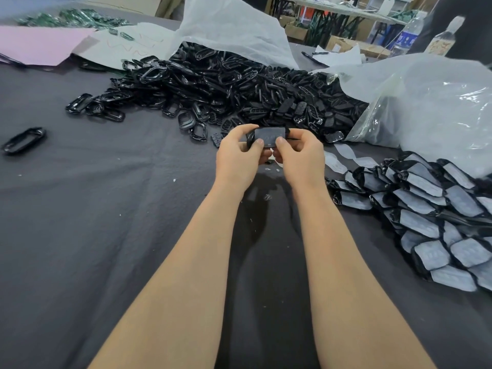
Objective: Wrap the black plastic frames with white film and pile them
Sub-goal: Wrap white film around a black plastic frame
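Where the forearms lie: over a dark grey cloth [80,235] that covers the table, both reaching forward side by side.
Left hand [237,158]: fingers curled round the left end of a frame [268,136], thumb pressed on its near edge.
Right hand [300,158]: fingers curled round the right end of the same frame, thumb pressed on the near edge just beside the left thumb.
Held frame: black, roughly level, raised off the cloth between the two hands; a pale film [271,132] covers its top face (how far it goes underneath cannot be told).
Wrapped pile [431,217]: at the right, near the right forearm; film-covered frames lie overlapped in slanting rows on the cloth.
Film pieces [343,151]: white, flat on the cloth between the right hand and the wrapped pile.
Single frame [24,141]: bare, black, alone on the cloth well to the left.
Bare heap [226,83]: a wide mound of black frames just beyond the hands, its far side under a white bag [231,25].
Clear bag [439,107]: crumpled, at the right, behind the wrapped pile.
Far edge: pink sheet [37,43] at the left, two bottles [408,33] at the right.
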{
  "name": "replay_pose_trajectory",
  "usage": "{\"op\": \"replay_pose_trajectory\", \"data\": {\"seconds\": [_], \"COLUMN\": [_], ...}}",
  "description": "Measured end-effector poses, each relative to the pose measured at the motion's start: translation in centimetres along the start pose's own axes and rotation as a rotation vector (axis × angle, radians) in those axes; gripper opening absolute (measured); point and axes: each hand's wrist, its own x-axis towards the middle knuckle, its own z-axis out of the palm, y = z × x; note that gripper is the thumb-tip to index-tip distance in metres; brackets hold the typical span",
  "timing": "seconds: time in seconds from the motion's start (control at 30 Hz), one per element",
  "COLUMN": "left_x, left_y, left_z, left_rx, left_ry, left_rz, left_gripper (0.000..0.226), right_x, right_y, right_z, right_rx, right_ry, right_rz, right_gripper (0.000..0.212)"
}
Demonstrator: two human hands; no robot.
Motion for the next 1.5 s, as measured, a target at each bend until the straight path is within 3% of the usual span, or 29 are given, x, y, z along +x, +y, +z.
{"op": "replay_pose_trajectory", "data": {"seconds": [0.17,0.6,0.8,1.07,1.5], "left_x": [-0.11,0.06,0.11,0.01,0.24], "left_y": [0.08,0.01,-0.03,0.26,-0.23], "left_z": [-0.06,-0.11,0.06,-0.04,-0.03], "left_rx": [0.025,0.042,0.016,0.046,0.174], "left_ry": [0.02,0.042,0.023,0.037,0.044], "left_rz": [0.002,0.001,-0.016,-0.029,0.001], "left_gripper": [0.03,0.035,0.033,0.032,0.033], "right_x": [-0.27,-0.02,0.08,-0.21,-0.34], "right_y": [-0.03,0.19,0.44,0.14,0.03], "right_z": [0.15,0.16,0.5,0.49,0.41], "right_rx": [0.022,0.097,0.02,-0.069,-0.112], "right_ry": [-0.076,-0.07,-0.018,-0.02,-0.007], "right_rz": [-0.014,0.009,-0.012,-0.009,-0.04], "right_gripper": [0.02,0.018,0.012,0.026,0.015]}}
